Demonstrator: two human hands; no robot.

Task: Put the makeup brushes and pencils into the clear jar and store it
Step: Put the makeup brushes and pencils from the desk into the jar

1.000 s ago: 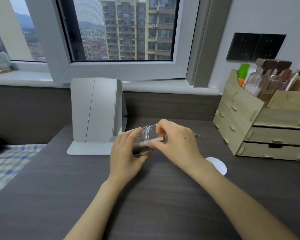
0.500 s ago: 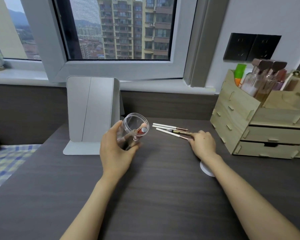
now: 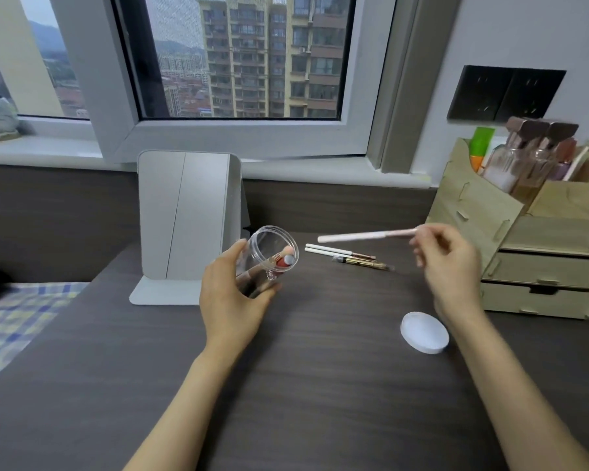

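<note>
Partway through, by judgement. Clear jar [image 3: 267, 258] held tilted above the tabletop [image 3: 320, 385] in left hand [image 3: 230, 297], fingers wrapped round the body, open mouth turned toward the right. Inside: several items already loaded, among them a rose-gold-ferruled brush with a pale pink tip and something with a red end; exact count not readable through the plastic. Right hand [image 3: 451, 266] closed in a pinch on one end of a white-handled brush [image 3: 368, 235], lifted clear of the tabletop, roughly level, free end pointing at the jar mouth but well apart from it; motion-blurred. Left to do: insert this one, then the brushes and pencil lying on the tabletop [image 3: 346, 254], three as far as can be made out, in a tight parallel cluster between jar and wooden drawer organizer [image 3: 531, 253]. White lid [image 3: 424, 332] off, flat on the tabletop near the right forearm. Capping and storing not yet done. Jar: transparent, cylindrical, wide-mouthed, thick rim, walls glossy.
</note>
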